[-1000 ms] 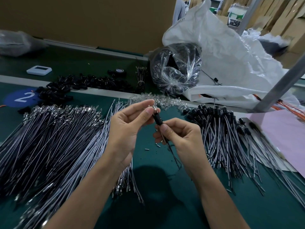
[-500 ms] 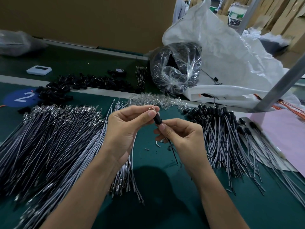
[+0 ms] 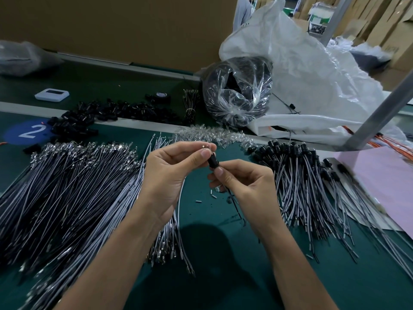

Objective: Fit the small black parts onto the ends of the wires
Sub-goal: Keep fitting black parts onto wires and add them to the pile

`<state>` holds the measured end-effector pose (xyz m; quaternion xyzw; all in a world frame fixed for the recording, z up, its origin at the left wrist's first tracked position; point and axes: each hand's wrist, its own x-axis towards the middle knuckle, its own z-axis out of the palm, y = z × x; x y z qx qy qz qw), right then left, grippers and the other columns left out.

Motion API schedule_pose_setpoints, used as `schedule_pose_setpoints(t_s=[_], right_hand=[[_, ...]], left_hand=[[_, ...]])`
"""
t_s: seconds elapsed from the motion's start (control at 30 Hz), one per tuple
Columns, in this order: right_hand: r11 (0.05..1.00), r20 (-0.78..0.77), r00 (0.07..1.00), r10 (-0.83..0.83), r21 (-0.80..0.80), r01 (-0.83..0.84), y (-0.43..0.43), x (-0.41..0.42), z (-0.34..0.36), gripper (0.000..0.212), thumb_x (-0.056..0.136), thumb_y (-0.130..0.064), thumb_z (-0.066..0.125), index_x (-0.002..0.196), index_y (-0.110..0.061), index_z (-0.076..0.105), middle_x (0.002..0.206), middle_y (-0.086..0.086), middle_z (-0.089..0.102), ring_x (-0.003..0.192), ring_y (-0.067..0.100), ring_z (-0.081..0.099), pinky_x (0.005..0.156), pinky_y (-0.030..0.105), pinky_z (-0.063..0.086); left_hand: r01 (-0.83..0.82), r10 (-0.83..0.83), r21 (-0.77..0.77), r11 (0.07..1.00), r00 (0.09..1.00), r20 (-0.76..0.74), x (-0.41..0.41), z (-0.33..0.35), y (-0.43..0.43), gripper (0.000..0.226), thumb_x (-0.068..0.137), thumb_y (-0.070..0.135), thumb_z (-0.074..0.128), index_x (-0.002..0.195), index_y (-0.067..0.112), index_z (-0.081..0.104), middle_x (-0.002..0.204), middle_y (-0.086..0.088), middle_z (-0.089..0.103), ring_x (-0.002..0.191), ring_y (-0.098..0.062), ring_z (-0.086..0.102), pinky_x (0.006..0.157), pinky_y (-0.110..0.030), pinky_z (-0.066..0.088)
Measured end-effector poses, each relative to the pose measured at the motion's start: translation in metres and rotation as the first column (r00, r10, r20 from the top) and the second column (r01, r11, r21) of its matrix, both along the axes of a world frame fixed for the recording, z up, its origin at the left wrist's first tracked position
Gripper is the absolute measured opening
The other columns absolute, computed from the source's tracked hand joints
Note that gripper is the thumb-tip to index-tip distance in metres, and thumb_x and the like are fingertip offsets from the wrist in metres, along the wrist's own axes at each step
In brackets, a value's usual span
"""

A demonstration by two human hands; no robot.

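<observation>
- Small black cylindrical plastic part (image 3: 212, 162): between both hands' fingertips.
- Left hand (image 3: 169, 173): thumb and forefinger pinch its upper end.
- Right hand (image 3: 243, 184): pinches its lower end; thin dark wire (image 3: 235, 205) trails below.

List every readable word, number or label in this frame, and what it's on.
"2": white numeral on the blue round marker on the green table.
White device: display too small to read.
White bag: faint print near its top, unreadable.
Cardboard boxes: markings blurred.
</observation>
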<state>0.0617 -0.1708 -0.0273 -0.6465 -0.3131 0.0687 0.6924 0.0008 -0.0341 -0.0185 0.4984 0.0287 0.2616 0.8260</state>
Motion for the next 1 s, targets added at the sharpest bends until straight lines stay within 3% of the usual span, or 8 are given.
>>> schedule_pose_setpoints(t_s=[0.37,0.47,0.77,1.0], right_hand=[[1.0,-0.012,1.0,-0.003,-0.016,0.003,-0.0004,0.0027,-0.0034,0.009,0.087,0.005,0.065,0.091,0.002,0.073,0.07,0.006,0.073,0.061,0.012,0.068,0.061,0.016,0.05],[1.0,-0.011,1.0,-0.014,-0.018,0.013,-0.0003,0.0024,-0.0036,0.009,0.087,0.006,0.065,0.092,0.004,0.073,0.071,0.01,0.073,0.061,0.013,0.068,0.061,0.016,0.051],[0.999,0.001,1.0,0.008,-0.036,-0.008,-0.0012,0.0012,-0.0018,0.012,0.089,0.0,0.066,0.09,-0.008,0.074,0.076,0.007,0.075,0.065,0.014,0.07,0.064,0.019,0.052],[0.999,0.01,1.0,0.018,-0.038,-0.017,-0.0001,-0.0025,-0.0041,0.012,0.089,-0.003,0.065,0.091,-0.012,0.073,0.079,0.006,0.075,0.068,0.016,0.069,0.069,0.033,0.056]], left_hand=[[0.006,-0.005,0.061,0.998,1.0,-0.015,-0.0012,-0.0006,0.0004,0.028,0.054,0.023,0.09,0.08,0.017,0.081,0.086,-0.006,0.077,0.083,-0.015,0.072,0.078,-0.023,0.056],[0.006,-0.005,0.052,0.999,1.0,-0.014,-0.0016,-0.0009,-0.0002,0.026,0.055,0.028,0.083,0.079,0.016,0.081,0.085,-0.006,0.077,0.082,-0.013,0.071,0.078,-0.022,0.055],[-0.038,0.037,0.092,0.995,0.999,0.013,-0.0026,-0.0015,-0.001,0.015,0.063,0.018,0.081,0.078,0.014,0.08,0.082,-0.005,0.076,0.078,-0.012,0.069,0.074,-0.019,0.054],[-0.089,0.088,0.083,0.993,0.996,0.009,-0.0019,-0.0035,-0.009,0.01,0.067,0.007,0.076,0.069,0.017,0.078,0.077,-0.005,0.075,0.076,-0.013,0.069,0.071,-0.021,0.054]])
